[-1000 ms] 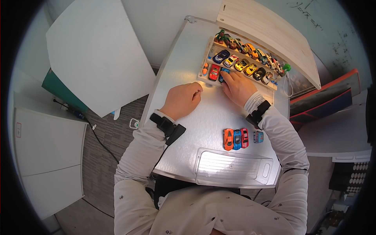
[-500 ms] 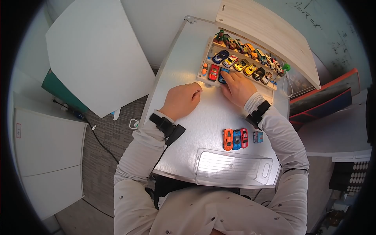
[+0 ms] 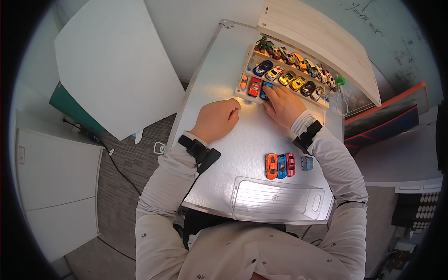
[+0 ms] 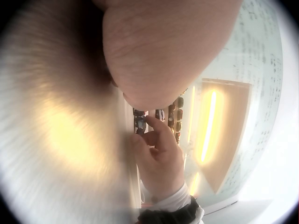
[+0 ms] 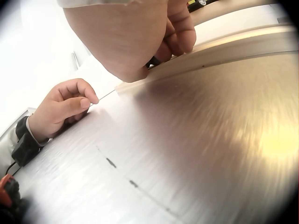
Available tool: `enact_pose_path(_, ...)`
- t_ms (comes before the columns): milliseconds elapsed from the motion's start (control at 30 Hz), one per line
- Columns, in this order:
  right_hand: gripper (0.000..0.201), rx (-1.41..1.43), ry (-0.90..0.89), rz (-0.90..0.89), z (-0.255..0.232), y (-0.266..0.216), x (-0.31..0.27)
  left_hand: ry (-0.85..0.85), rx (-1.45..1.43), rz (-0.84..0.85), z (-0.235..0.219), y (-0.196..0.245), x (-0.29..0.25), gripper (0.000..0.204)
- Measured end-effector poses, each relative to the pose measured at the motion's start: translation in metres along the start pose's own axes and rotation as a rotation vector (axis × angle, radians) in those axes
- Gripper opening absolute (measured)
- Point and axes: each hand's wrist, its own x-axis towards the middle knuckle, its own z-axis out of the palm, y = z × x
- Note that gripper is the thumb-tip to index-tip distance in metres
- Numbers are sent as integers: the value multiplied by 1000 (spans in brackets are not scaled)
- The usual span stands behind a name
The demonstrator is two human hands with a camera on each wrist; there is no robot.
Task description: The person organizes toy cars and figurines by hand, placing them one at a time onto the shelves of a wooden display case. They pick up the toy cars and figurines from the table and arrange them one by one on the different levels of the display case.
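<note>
In the head view, the right hand (image 3: 285, 107) reaches the bottom tier of a wooden display rack (image 3: 298, 97) and grips a small blue toy car (image 3: 265, 91) between thumb and fingers. Beside that car, on its left, stands a red toy car (image 3: 254, 87). The left wrist view shows the right hand (image 4: 162, 163) with its index finger on the car. The left hand (image 3: 216, 121) rests on the table left of the rack's front, holding nothing; in the right wrist view its fingers are loosely curled (image 5: 56, 109).
Several toy cars fill the rack's upper tiers, a wooden panel (image 3: 322, 37) behind them. Nearer the body, orange (image 3: 271, 166), blue (image 3: 282, 166) and red (image 3: 291, 164) cars stand side by side, a teal car (image 3: 307, 163) to their right. A clear plastic tray (image 3: 275, 198) lies at the front edge.
The right hand and the blue car have shifted very slightly to the left. The left hand has not visibly moved.
</note>
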Motion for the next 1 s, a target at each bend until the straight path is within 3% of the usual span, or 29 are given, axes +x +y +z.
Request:
enact_pose_path(267, 40, 2, 94, -30, 4, 1, -1, 11, -1, 11, 1, -1, 0, 10)
enact_pose_path(467, 46, 8, -11, 10, -2, -1, 0, 10, 7, 12, 1, -1, 0, 10)
enact_pose_path(667, 42, 47, 71, -21, -4, 2, -3, 8, 0, 3, 0, 1, 0, 10)
enact_pose_path(767, 43, 78, 51, -4, -8, 2, -8, 1, 5, -4, 0, 1, 0, 11)
enact_pose_path(867, 43, 115, -94, 83, -17, 0, -17, -1, -6, -5, 1, 2, -1, 11)
enact_pose_path(1000, 41, 166, -65, 63, -24, 2, -34, -18, -22, -27, -3, 4, -1, 12)
